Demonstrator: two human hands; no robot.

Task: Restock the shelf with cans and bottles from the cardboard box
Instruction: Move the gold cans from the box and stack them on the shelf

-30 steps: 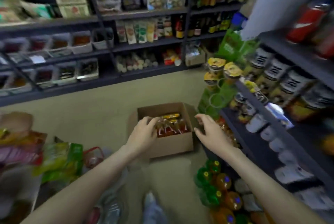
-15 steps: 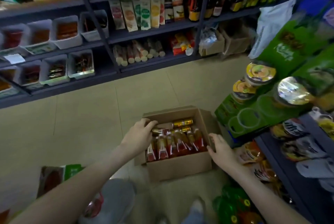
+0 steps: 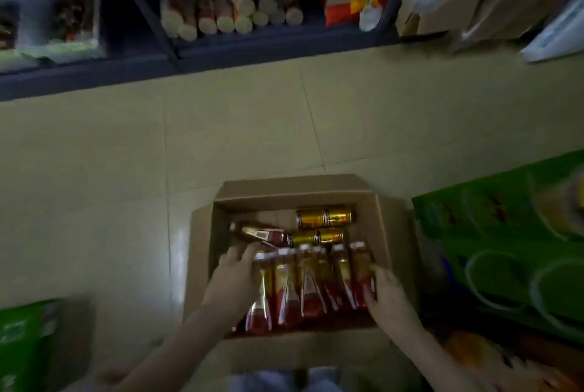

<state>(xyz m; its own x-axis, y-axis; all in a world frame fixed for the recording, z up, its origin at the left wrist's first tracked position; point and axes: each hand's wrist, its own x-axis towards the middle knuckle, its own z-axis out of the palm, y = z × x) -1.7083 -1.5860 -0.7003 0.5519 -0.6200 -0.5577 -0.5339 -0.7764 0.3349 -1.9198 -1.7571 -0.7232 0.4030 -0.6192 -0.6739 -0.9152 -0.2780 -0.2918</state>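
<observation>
An open cardboard box sits on the tiled floor below me. Inside lies a row of several red-and-gold bottles, necks pointing away from me. One more bottle lies crosswise behind them, beside two gold cans. My left hand is inside the box against the leftmost bottle of the row, fingers curled at its neck. My right hand touches the rightmost bottle at the box's right wall. The frame is blurred, so whether either hand has closed a grip is unclear.
A dark shelf across the aisle holds tubes, packets and trays. A green display carton stands right of the box. A green package sits at lower left. Bare tiled floor lies between the box and the far shelf.
My view has dropped down close over the box. Both hands went from the box's edges into it, onto the outer bottles of the row.
</observation>
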